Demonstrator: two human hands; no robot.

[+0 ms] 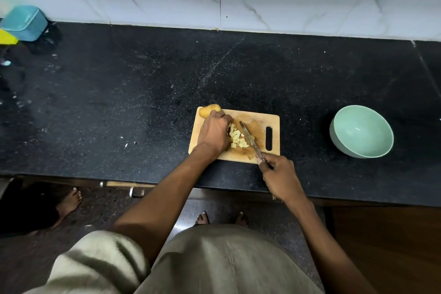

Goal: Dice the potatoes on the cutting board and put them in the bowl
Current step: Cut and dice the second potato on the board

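Note:
A wooden cutting board (260, 119) lies on the black counter. A pile of pale diced potato pieces (238, 139) sits in its middle. A whole unpeeled potato (207, 110) rests at the board's far left corner. My left hand (214, 132) lies over the left side of the dice, its fingers curled against them; what it holds under the palm is hidden. My right hand (279, 175) grips the handle of a knife (249, 138), whose blade lies slantwise along the right side of the dice. A light green bowl (341, 143) stands tilted to the right of the board, with nothing in it.
A blue box (23, 22) and a yellow object (7, 37) sit at the far left by the marbled wall. The counter's front edge runs just below the board. Bare feet stand on the floor below, including another person's foot (68, 203) at left.

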